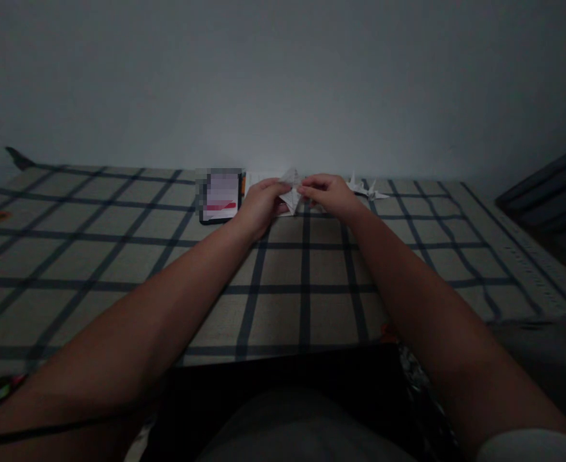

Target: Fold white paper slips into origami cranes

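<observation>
A piece of folded white paper [291, 200] with pointed corners is held between my two hands, over the far side of the table. My left hand [262, 200] grips its left side, with the thumb on top. The fingers of my right hand [325, 191] pinch its right edge. Folded paper cranes [373, 191] lie just beyond my right hand, white and pointed. Some pale paper [251, 179] lies flat behind and beneath my left hand, partly covered by it.
A tablet-like device [221, 196] with a lit, partly blurred screen lies left of my left hand. The checked tablecloth [283, 308] covers the table, which meets a plain wall [283, 83] at the back. Something dark and slatted [552, 192] stands at the right.
</observation>
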Available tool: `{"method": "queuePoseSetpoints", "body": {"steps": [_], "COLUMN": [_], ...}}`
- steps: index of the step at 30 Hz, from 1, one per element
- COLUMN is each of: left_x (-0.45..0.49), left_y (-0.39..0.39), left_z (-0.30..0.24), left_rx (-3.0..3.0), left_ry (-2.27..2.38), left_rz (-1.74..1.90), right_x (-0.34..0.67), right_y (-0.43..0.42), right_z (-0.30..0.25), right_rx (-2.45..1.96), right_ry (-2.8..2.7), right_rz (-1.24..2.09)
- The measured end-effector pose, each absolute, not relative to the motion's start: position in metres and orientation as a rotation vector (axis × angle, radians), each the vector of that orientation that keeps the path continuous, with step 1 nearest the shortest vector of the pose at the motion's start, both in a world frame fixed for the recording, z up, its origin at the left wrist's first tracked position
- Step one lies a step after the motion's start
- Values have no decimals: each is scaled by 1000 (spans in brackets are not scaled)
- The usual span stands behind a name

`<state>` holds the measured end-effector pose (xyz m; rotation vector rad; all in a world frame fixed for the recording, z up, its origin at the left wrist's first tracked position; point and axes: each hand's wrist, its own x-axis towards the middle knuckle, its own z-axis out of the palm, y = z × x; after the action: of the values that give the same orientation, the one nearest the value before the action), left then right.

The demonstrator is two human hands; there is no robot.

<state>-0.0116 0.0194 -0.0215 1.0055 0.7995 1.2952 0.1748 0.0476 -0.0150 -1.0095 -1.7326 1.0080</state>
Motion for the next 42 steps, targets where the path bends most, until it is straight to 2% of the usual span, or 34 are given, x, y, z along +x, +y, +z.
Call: {"method": "queuePoseSetpoints", "body": {"steps": [9,15,19,28,42], "left_x": [-11,-19,-26,-26,-24], "left_y": [12,15,21,22,19], "left_z": [-13,-16,-15,-15,-16], "left_rx": [1053,1452,1717,1730,1805], "left_ry": [868,1120,1253,1167,1165], "left_rz": [1263,1273,1412,1456,1395], "right_x": [175,177,178,177,173], "right_y": [43,45,47,41,43], "right_z": [-11,-12,-16,-14,-12], "right_rx": [-1087,-1010,-997,-1004,-930], "right_ry": [-1637,-1618,-1705,-1895,-1864], "right_rz": [1115,1107,1060,943,914]}}
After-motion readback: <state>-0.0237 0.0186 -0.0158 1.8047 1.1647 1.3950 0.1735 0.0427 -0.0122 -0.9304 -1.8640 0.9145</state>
